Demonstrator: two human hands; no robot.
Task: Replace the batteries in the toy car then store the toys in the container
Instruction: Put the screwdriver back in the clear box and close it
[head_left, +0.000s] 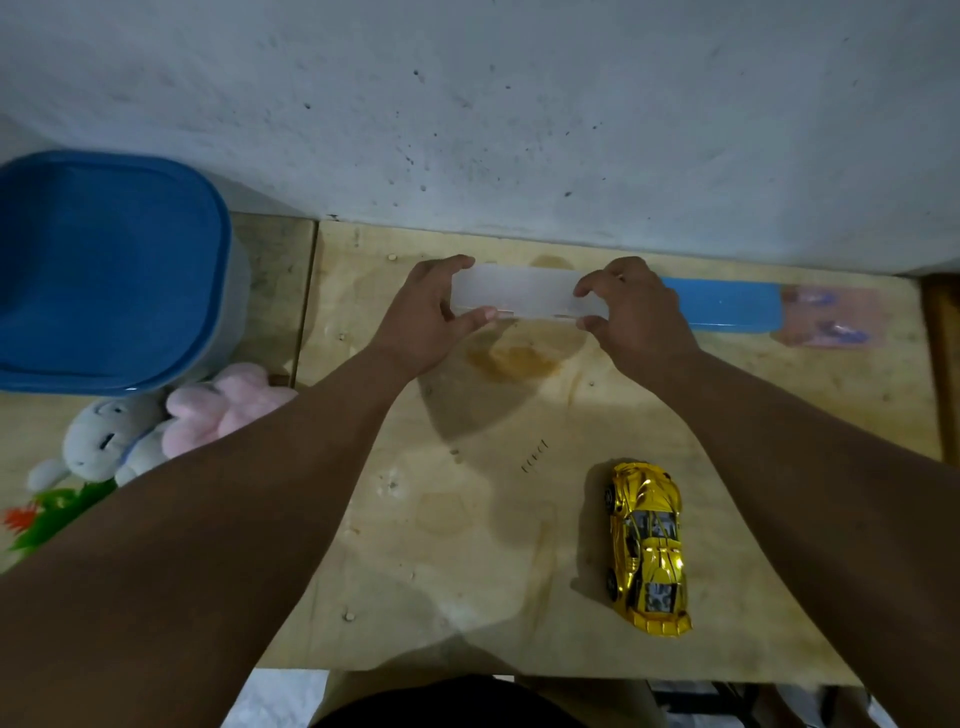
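Head view: car (647, 545) nearer than hands (524, 306)

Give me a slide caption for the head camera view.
Both hands, left and right, grip a translucent plastic case above the wooden table; gold toy car waits nearby.

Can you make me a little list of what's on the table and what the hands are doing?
left hand: grips the left end of the clear plastic box
right hand: grips the box's right end
toy car: gold, on the table, near the right forearm, untouched
blue container: far left, lid on
plush toys: grey and pink, beside the container
blue flat piece: behind the right hand
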